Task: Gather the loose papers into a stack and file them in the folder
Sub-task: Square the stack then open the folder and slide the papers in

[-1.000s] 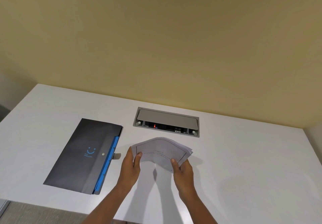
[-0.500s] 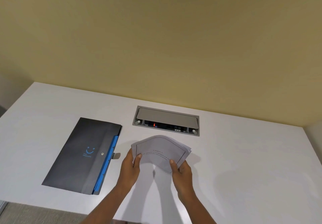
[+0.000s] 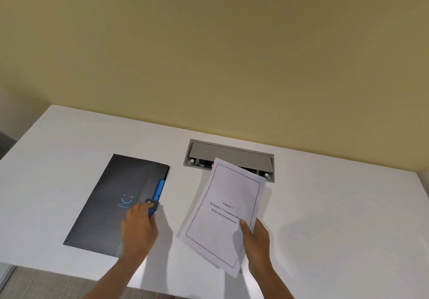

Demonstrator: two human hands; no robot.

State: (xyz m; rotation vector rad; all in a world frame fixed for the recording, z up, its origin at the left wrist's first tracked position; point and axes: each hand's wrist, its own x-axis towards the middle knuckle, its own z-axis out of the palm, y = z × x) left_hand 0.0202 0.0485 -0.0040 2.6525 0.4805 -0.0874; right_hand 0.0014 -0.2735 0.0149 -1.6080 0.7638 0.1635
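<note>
A stack of white printed papers [image 3: 222,215] with a black border and centred text is held above the table, tilted, top end toward the wall. My right hand [image 3: 256,236] grips its lower right edge, thumb on top. A dark grey folder [image 3: 111,201] with a blue smile logo and a blue inner edge lies flat on the left of the table. My left hand [image 3: 139,225] rests on the folder's right edge, fingertips at the small snap tab of its flap [image 3: 152,204].
The white table [image 3: 336,217] stands against a yellow wall. A grey cable box with a hinged lid [image 3: 229,153] is set into the tabletop behind the papers. The table's near edge runs just below my forearms.
My left hand has let go of the papers and moved left to the folder's flap tab. The right hand alone now holds the stack, which has flattened out.
</note>
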